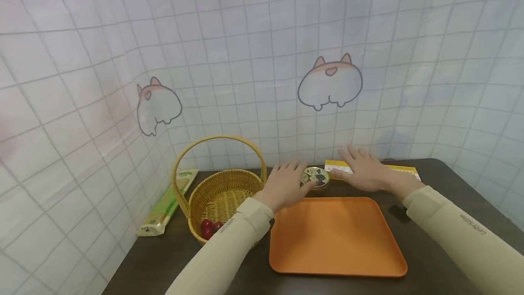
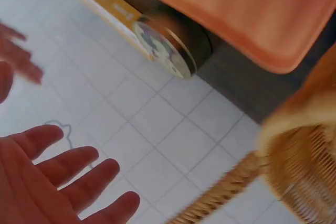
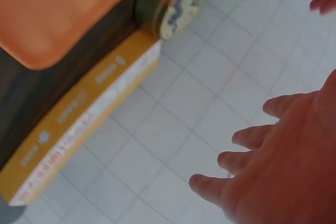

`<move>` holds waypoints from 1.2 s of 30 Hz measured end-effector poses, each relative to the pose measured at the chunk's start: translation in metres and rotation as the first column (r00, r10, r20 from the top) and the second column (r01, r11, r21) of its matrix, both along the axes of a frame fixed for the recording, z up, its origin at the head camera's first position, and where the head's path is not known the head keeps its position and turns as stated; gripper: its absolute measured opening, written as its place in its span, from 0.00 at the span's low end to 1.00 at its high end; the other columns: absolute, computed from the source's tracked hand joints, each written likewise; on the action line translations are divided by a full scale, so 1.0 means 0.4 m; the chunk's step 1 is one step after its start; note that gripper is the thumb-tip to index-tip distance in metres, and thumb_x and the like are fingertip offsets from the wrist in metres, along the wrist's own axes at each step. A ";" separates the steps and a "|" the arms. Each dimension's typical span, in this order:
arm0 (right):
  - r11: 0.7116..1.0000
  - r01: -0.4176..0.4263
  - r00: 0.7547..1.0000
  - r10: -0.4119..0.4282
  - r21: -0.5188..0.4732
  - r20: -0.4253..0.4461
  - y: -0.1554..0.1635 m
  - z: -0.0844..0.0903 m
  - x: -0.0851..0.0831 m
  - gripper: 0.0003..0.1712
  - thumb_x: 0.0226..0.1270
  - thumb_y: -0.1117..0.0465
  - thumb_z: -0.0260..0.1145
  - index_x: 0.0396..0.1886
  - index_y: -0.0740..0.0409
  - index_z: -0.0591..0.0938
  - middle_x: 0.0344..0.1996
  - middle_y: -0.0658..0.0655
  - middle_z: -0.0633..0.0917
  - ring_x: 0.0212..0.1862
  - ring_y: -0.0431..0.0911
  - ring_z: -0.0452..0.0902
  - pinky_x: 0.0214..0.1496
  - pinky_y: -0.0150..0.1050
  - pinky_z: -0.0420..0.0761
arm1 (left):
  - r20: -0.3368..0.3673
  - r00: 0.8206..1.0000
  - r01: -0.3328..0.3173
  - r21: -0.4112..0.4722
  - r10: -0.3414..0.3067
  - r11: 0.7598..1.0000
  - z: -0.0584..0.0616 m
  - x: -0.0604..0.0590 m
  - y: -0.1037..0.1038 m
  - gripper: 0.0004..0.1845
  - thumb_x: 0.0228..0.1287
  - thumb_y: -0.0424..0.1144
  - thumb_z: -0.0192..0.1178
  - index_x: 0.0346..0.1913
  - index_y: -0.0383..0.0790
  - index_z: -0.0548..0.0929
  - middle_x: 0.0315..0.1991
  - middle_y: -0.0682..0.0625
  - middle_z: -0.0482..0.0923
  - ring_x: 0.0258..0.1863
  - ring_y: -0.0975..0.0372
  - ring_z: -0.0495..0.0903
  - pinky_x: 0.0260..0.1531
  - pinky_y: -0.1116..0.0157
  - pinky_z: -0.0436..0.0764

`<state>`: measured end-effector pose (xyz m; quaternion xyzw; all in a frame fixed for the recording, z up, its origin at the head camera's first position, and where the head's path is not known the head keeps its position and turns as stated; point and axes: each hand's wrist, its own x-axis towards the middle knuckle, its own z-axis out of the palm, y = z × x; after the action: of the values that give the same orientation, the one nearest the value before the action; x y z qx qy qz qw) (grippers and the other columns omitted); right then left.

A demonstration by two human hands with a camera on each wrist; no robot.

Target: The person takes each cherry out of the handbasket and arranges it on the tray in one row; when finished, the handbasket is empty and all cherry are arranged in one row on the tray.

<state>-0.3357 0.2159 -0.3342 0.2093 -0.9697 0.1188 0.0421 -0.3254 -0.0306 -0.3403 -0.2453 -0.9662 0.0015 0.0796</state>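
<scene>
Nearest the viewer, an orange tray (image 1: 335,236) lies flat on the dark worktop (image 1: 446,186), with nothing on it. Two cream sleeves (image 1: 229,249) reach forward past its left and right edges.

Left of the tray stands a wicker basket (image 1: 223,195) with its arched handle upright; red fruit (image 1: 209,228) sits in its near side. Farther left, a green and cream packet (image 1: 163,206) lies along the foot of the tiled backdrop.

Beyond the tray's far edge sits a small round tin (image 1: 315,177) with a printed lid, just beside the tray and close to the backdrop. The left hand (image 1: 286,183) is at the tin's left side, fingers spread and straight. The head view cannot settle whether the fingertips touch the tin; the left wrist view shows the hand's grip wide, holding nothing, with the tin (image 2: 168,45) apart from the palm.

The right hand (image 1: 364,170) hovers to the right of the tin, fingers spread, over a long yellow box (image 1: 399,170) lying against the backdrop. Its grip is likewise wide and holds nothing. The right wrist view shows the tin (image 3: 173,3) at the end of the yellow box (image 3: 79,129), apparently touching it.

Farthest, the backdrop (image 1: 262,81) is a white grid-pattern sheet bearing cartoon animal prints.
</scene>
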 end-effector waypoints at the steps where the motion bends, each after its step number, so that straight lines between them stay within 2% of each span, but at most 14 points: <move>1: 1.000 -0.008 1.000 0.008 0.000 0.000 0.004 -0.011 0.006 0.52 0.70 0.29 0.44 0.76 0.65 0.52 0.73 0.76 0.48 0.71 0.75 0.43 0.65 0.72 0.45 | 0.000 1.000 0.006 0.018 -0.006 1.000 -0.008 0.015 -0.015 0.36 0.72 0.64 0.40 0.76 0.48 0.57 0.74 0.46 0.57 0.72 0.52 0.59 0.68 0.50 0.59; 5: 0.999 -0.035 0.999 0.035 -0.003 0.014 0.008 -0.051 0.031 0.51 0.70 0.30 0.45 0.76 0.65 0.53 0.73 0.76 0.48 0.71 0.76 0.43 0.65 0.73 0.46 | -0.012 1.000 0.028 0.107 -0.026 0.994 -0.043 0.070 -0.094 0.33 0.72 0.59 0.48 0.73 0.47 0.65 0.71 0.45 0.63 0.69 0.51 0.65 0.65 0.52 0.66; 8: 0.999 -0.048 0.999 0.048 -0.025 0.019 0.008 -0.074 0.047 0.51 0.69 0.30 0.47 0.76 0.64 0.55 0.73 0.76 0.49 0.70 0.77 0.45 0.64 0.73 0.47 | -0.014 1.000 0.030 0.188 -0.027 0.982 -0.068 0.100 -0.158 0.31 0.71 0.57 0.51 0.71 0.46 0.68 0.70 0.46 0.66 0.67 0.51 0.68 0.62 0.51 0.69; 14: 0.994 -0.093 0.993 0.097 -0.062 0.065 -0.014 -0.112 0.067 0.51 0.68 0.29 0.48 0.76 0.63 0.55 0.74 0.73 0.50 0.71 0.74 0.44 0.65 0.72 0.47 | -0.008 0.999 -0.040 0.317 0.045 0.947 -0.093 0.138 -0.280 0.25 0.70 0.54 0.54 0.65 0.47 0.75 0.65 0.47 0.71 0.62 0.51 0.73 0.56 0.48 0.74; 17: 0.988 -0.135 0.986 0.142 -0.080 0.093 -0.040 -0.131 0.075 0.52 0.66 0.28 0.50 0.76 0.61 0.57 0.74 0.72 0.53 0.72 0.73 0.45 0.66 0.70 0.50 | -0.030 0.994 -0.089 0.378 0.108 0.921 -0.090 0.147 -0.338 0.22 0.70 0.53 0.56 0.61 0.48 0.78 0.62 0.49 0.75 0.59 0.53 0.76 0.52 0.49 0.77; 20: 0.980 -0.184 0.978 0.191 -0.082 0.084 -0.074 -0.143 0.086 0.51 0.64 0.28 0.53 0.75 0.60 0.61 0.73 0.69 0.58 0.71 0.71 0.50 0.66 0.67 0.56 | -0.067 0.980 -0.134 0.475 0.187 0.870 -0.078 0.155 -0.399 0.19 0.70 0.52 0.56 0.58 0.49 0.81 0.58 0.51 0.78 0.55 0.54 0.79 0.48 0.50 0.78; 23: 0.973 -0.216 0.972 0.221 -0.077 0.074 -0.107 -0.150 0.098 0.48 0.64 0.31 0.56 0.73 0.58 0.64 0.71 0.66 0.63 0.71 0.67 0.56 0.66 0.64 0.61 | -0.082 0.960 -0.166 0.597 0.266 0.785 -0.067 0.160 -0.458 0.16 0.71 0.50 0.56 0.54 0.48 0.83 0.52 0.50 0.82 0.50 0.54 0.81 0.45 0.49 0.79; 25: 0.969 -0.235 0.967 0.241 -0.083 0.084 -0.130 -0.152 0.104 0.46 0.65 0.33 0.57 0.72 0.58 0.65 0.70 0.65 0.64 0.70 0.64 0.59 0.65 0.62 0.63 | -0.081 0.940 -0.189 0.684 0.331 0.704 -0.062 0.161 -0.492 0.15 0.72 0.48 0.55 0.51 0.45 0.84 0.48 0.48 0.84 0.46 0.53 0.82 0.43 0.49 0.79; 27: 0.967 -0.242 0.963 0.250 -0.084 0.105 -0.154 -0.156 0.107 0.43 0.66 0.35 0.58 0.72 0.56 0.66 0.70 0.63 0.66 0.70 0.61 0.61 0.65 0.59 0.65 | -0.073 0.918 -0.196 0.771 0.390 0.606 -0.062 0.163 -0.519 0.15 0.73 0.47 0.53 0.50 0.42 0.84 0.46 0.45 0.84 0.45 0.52 0.82 0.43 0.49 0.79; 28: 0.965 -0.250 0.960 0.258 -0.084 0.112 -0.166 -0.157 0.109 0.42 0.67 0.35 0.58 0.72 0.56 0.67 0.70 0.62 0.66 0.70 0.60 0.62 0.65 0.58 0.65 | -0.075 0.902 -0.194 0.809 0.424 0.555 -0.064 0.164 -0.529 0.15 0.73 0.46 0.52 0.50 0.40 0.83 0.45 0.45 0.83 0.44 0.53 0.81 0.43 0.51 0.78; 30: 0.962 -0.264 0.953 0.272 -0.077 0.131 -0.192 -0.159 0.113 0.41 0.67 0.34 0.57 0.72 0.52 0.67 0.70 0.59 0.67 0.70 0.57 0.63 0.65 0.56 0.67 | -0.115 0.854 -0.159 0.871 0.508 0.465 -0.070 0.163 -0.544 0.14 0.72 0.42 0.53 0.51 0.37 0.80 0.42 0.45 0.82 0.40 0.57 0.80 0.39 0.60 0.77; 33: 0.952 -0.295 0.944 0.303 -0.078 0.131 -0.233 -0.155 0.122 0.38 0.69 0.36 0.55 0.72 0.48 0.67 0.70 0.57 0.67 0.69 0.54 0.65 0.65 0.54 0.68 | -0.146 0.785 -0.097 0.931 0.602 0.352 -0.088 0.157 -0.559 0.16 0.69 0.38 0.53 0.56 0.34 0.74 0.39 0.47 0.76 0.36 0.63 0.73 0.32 0.69 0.70; 35: 0.942 -0.321 0.936 0.331 -0.096 0.117 -0.261 -0.146 0.127 0.36 0.70 0.38 0.56 0.72 0.47 0.67 0.70 0.56 0.67 0.69 0.54 0.65 0.65 0.53 0.69 | -0.142 0.760 -0.068 0.953 0.634 0.295 -0.101 0.148 -0.568 0.20 0.66 0.35 0.55 0.59 0.33 0.70 0.41 0.46 0.74 0.37 0.63 0.71 0.32 0.70 0.69; 36: 0.937 -0.333 0.933 0.344 -0.109 0.106 -0.276 -0.142 0.130 0.35 0.71 0.40 0.56 0.72 0.48 0.68 0.70 0.56 0.67 0.68 0.54 0.66 0.64 0.53 0.69 | -0.116 0.767 -0.076 0.960 0.631 0.269 -0.106 0.143 -0.573 0.22 0.66 0.34 0.56 0.61 0.33 0.68 0.44 0.44 0.73 0.40 0.61 0.72 0.35 0.68 0.70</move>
<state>-0.2836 0.1057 -0.3909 0.3635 -0.9135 0.1802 -0.0296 -0.2683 -0.2600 -0.3828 0.0846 -0.7694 -0.4582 0.4370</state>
